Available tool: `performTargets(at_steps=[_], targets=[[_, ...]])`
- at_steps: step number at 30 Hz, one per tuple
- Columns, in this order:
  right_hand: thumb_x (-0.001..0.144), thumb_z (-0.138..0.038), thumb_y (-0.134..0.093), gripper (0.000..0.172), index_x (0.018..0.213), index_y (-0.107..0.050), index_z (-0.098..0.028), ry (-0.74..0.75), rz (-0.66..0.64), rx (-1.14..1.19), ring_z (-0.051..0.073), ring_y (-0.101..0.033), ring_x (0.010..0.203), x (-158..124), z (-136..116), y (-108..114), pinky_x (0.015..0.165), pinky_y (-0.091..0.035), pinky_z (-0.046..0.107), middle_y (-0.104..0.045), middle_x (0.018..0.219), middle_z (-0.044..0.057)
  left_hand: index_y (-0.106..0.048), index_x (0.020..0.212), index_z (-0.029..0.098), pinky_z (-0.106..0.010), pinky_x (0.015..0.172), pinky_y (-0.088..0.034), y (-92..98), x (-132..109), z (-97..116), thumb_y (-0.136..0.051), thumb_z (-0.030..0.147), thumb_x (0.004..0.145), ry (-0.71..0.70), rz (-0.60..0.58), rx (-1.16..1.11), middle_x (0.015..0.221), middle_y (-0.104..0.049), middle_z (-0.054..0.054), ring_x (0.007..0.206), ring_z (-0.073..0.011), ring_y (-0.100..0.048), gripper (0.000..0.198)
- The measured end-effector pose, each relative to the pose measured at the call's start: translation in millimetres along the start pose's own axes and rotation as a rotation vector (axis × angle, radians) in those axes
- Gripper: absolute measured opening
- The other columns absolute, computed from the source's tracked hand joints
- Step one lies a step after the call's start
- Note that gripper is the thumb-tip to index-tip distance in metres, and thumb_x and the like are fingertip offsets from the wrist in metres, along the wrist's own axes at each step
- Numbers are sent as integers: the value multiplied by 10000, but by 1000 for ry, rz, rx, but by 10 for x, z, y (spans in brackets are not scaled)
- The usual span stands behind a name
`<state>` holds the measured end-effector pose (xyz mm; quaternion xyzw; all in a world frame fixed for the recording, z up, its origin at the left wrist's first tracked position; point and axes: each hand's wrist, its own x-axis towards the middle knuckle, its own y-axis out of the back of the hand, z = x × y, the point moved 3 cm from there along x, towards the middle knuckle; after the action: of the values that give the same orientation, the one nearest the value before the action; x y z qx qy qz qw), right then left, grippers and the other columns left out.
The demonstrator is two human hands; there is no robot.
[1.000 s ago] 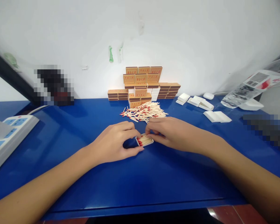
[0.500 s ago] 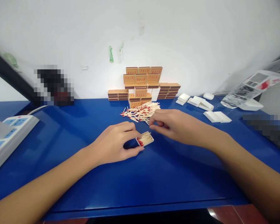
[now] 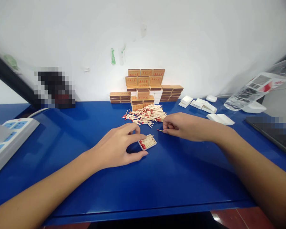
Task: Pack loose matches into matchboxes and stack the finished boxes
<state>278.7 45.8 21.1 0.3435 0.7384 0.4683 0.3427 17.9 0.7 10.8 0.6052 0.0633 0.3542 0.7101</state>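
A small white matchbox tray point(image 3: 153, 145) sits on the blue table, filled with red-tipped matches point(image 3: 146, 142) lying side by side. My left hand point(image 3: 119, 144) steadies it from the left, index finger at its far corner and thumb along the near side. To the right of the tray, my right hand point(image 3: 181, 127) has thumb and fingers pinched on a single match point(image 3: 160, 130), whose red head points left. Just beyond both hands spreads a loose pile of matches point(image 3: 145, 114).
Stacked orange matchboxes point(image 3: 143, 80) stand against the wall behind the pile. Folded white pieces point(image 3: 203, 105), a white case point(image 3: 211, 98) and a tilted plastic bottle point(image 3: 244, 90) are at the right. A power strip point(image 3: 13, 136) lies at the left.
My right hand has shifted slightly right, away from the tray, and a match now shows in its pinch. My left hand stays at the tray.
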Motion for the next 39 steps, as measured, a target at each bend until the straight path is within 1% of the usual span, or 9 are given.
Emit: performTargets(at_steps=[3, 7, 10, 13, 17, 26, 30, 34, 39], targets=[[992, -360, -583, 192, 869, -625, -218, 48, 57, 2, 173, -548, 694, -2, -88, 16, 631, -384, 316, -678, 842, 37, -769, 1181, 232, -316, 731, -551, -2, -4, 0, -707, 446, 968, -7, 11, 17, 1136, -675, -69, 893, -187, -681, 308], [1025, -413, -548, 251, 883, -620, -219, 169, 106, 186, 169, -549, 705, -1, -282, 38, 651, -399, 309, -667, 822, 18, -767, 1138, 221, -327, 767, -568, 10, -3, 10, -706, 420, 970, -6, 52, 9, 1107, -687, -72, 885, -189, -689, 268], [1038, -420, -542, 255, 924, -637, -213, 231, 146, 274, 166, -562, 741, 6, -418, 22, 674, -410, 302, -679, 867, 20, -734, 1157, 188, -366, 825, -581, 24, 11, 4, -726, 459, 951, 30, 98, 18, 1082, -709, -80, 944, -226, -703, 341], [1046, -407, -543, 252, 938, -648, -205, 244, 159, 255, 167, -557, 752, 20, -490, -27, 681, -408, 301, -673, 874, 26, -732, 1087, 172, -375, 765, -567, 20, 25, -21, -783, 547, 883, 106, 108, 39, 1015, -710, -70, 892, -241, -700, 431], [1046, -378, -545, 237, 930, -653, -202, 238, 128, 267, 169, -560, 755, 32, -524, -79, 676, -415, 304, -677, 876, 31, -745, 1034, 185, -352, 732, -536, -12, 26, -40, -811, 606, 840, 155, 78, 43, 968, -693, -55, 849, -226, -683, 468], [1048, -384, -553, 223, 955, -666, -215, 265, 126, 296, 168, -581, 752, 36, -529, -83, 669, -429, 300, -705, 896, 29, -786, 1083, 200, -356, 778, -543, -48, 14, -53, -731, 513, 951, 113, 44, -20, 952, -658, -45, 849, -204, -664, 344], [1039, -346, -571, 188, 959, -681, -216, 265, 105, 307, 163, -581, 744, 31, -520, -91, 666, -431, 296, -710, 892, 23, -791, 1115, 213, -358, 790, -547, -45, 15, -59, -718, 505, 966, 109, 36, -24, 952, -642, -44, 851, -201, -659, 335], [1039, -335, -578, 172, 950, -659, -212, 305, 160, 296, 164, -588, 789, 26, -537, -76, 706, -447, 297, -713, 950, 34, -790, 1118, 227, -346, 777, -541, -42, 14, -67, -719, 480, 972, 95, 38, -14, 955, -641, -43, 842, -194, -652, 301], [1033, -309, -579, 163, 931, -662, -214, 300, 114, 322, 158, -596, 764, 13, -563, -61, 686, -439, 292, -725, 920, 23, -793, 1106, 225, -350, 783, -543, -33, 22, -80, -699, 491, 986, 89, 39, -12, 954, -644, -46, 840, -194, -652, 306]])
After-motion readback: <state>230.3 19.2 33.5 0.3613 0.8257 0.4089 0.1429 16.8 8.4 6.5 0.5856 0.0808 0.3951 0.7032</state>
